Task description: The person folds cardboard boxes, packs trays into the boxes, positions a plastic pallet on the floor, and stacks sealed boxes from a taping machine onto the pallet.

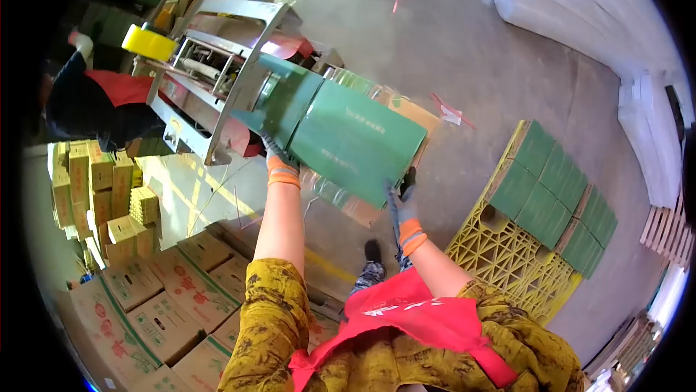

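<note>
A closed green carton [359, 138] with faint pale print on top lies in front of me, between my two hands. My left hand [280, 160], in a grey glove with an orange cuff, holds its near left corner, close to the seam with a second green carton [290, 95]. Gripping the near right corner is my right hand [406, 203], in a matching glove; some of its fingers are hidden behind the carton's edge. The second carton sits at the outlet of a metal carton-sealing machine [217, 65], end to end with the first.
Several green cartons [540, 182] lie on a yellow plastic pallet [507, 247] at right. Stacked brown cartons [163, 319] stand at lower left. Another person [101, 105] is beyond the machine. White wrapped stacks [565, 15] line the upper right; straps lie on the floor.
</note>
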The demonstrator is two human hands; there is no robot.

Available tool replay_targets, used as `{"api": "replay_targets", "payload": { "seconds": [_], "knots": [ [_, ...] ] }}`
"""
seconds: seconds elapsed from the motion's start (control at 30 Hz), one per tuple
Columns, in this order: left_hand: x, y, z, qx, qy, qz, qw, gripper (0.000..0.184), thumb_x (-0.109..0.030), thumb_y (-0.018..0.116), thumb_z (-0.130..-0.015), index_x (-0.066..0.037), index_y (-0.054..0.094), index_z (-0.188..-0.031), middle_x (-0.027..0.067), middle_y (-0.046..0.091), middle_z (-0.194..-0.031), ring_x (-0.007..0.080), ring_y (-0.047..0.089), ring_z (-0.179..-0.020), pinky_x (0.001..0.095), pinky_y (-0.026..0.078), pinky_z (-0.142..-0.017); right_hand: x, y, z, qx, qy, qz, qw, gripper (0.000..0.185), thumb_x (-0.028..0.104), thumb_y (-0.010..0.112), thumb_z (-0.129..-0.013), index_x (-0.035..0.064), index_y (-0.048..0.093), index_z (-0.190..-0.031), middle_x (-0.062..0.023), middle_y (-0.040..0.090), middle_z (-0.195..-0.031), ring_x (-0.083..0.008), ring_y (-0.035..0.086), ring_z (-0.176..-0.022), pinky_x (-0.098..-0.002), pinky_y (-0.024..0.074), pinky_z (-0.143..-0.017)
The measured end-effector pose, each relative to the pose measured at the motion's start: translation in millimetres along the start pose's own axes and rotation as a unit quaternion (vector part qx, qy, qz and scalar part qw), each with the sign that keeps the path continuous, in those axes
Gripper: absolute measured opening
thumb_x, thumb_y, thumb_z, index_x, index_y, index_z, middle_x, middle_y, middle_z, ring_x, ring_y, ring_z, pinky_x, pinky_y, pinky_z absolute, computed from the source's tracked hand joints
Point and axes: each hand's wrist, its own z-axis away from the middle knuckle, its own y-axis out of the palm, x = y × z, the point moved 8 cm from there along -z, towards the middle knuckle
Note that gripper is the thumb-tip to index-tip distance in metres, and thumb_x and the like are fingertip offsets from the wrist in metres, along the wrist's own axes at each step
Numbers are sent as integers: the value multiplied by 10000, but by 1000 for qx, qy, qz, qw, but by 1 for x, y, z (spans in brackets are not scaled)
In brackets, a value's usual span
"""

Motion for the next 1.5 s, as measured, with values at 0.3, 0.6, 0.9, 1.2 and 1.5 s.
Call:
{"api": "replay_targets", "payload": {
  "seconds": [0.3,0.6,0.9,1.2,1.5],
  "knots": [
    [57,43,57,139,-221,-15,965,590,-562,620,-736,-140,577,-1146,44,600,-1136,253,536,-1049,439,403,-940,63,-33,0,29,-93,-267,959,769,-2,701,-713,67,274,-1349,-87,510,-1140,-191,539,-968,-314,496,-831],
    [147,21,193,177,-278,-89,940,679,-553,593,-752,-138,470,-1275,82,461,-1310,280,425,-1188,497,319,-994,89,-167,95,-98,-112,-70,986,984,340,824,-617,-38,290,-1351,-150,437,-1303,-225,445,-1172,-312,386,-976],
    [297,-47,436,222,-316,-347,855,647,-644,565,-724,-237,501,-1222,25,507,-1242,238,469,-1123,465,440,-849,-90,-386,365,-247,-161,-226,928,677,198,706,-780,11,365,-1334,-93,483,-1269,-174,498,-1103,-297,423,-931],
    [541,-80,599,261,-402,-513,712,710,-645,654,-648,-159,502,-1143,47,472,-1190,269,443,-1099,472,424,-890,-241,-567,580,-484,-200,-376,765,437,128,631,-827,62,484,-1233,-44,582,-1099,-160,573,-969,-286,483,-817],
    [1019,-79,810,336,-379,-541,671,483,-469,730,-684,-215,515,-1034,30,506,-1034,237,508,-938,428,490,-684,-304,-963,658,-555,-288,-440,645,388,125,579,-856,90,476,-1229,-18,550,-1135,-153,538,-1021,-293,463,-852]
  ]
}}
